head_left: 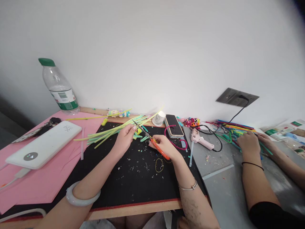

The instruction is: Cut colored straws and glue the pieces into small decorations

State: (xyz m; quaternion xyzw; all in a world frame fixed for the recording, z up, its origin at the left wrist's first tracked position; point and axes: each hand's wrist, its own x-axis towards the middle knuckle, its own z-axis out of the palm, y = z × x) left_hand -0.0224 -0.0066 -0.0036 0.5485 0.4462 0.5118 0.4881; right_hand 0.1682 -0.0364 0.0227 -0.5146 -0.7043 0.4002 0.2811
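Observation:
My right hand (163, 147) is closed around scissors with orange handles (159, 149). Their narrow metal blades point up and left, the tips beside the fingers of my left hand (126, 137). Thumb and forefinger of that left hand are pinched together; whatever they hold is too small to make out. Just behind it lies a loose bundle of yellow and green pipe cleaners (102, 136). Small green and yellow cut pieces lie near the blades. A thin yellowish loop (159, 165) rests on the black mat (133, 184) below my right hand, among scattered clippings.
A paper cup (159, 118), a phone (174, 126) and a pink glue gun (201, 139) stand or lie toward the wall. At left are a power bank (44, 144) on pink paper and a bottle (60, 87). Another person's hands (249, 144) work with pipe cleaners at right.

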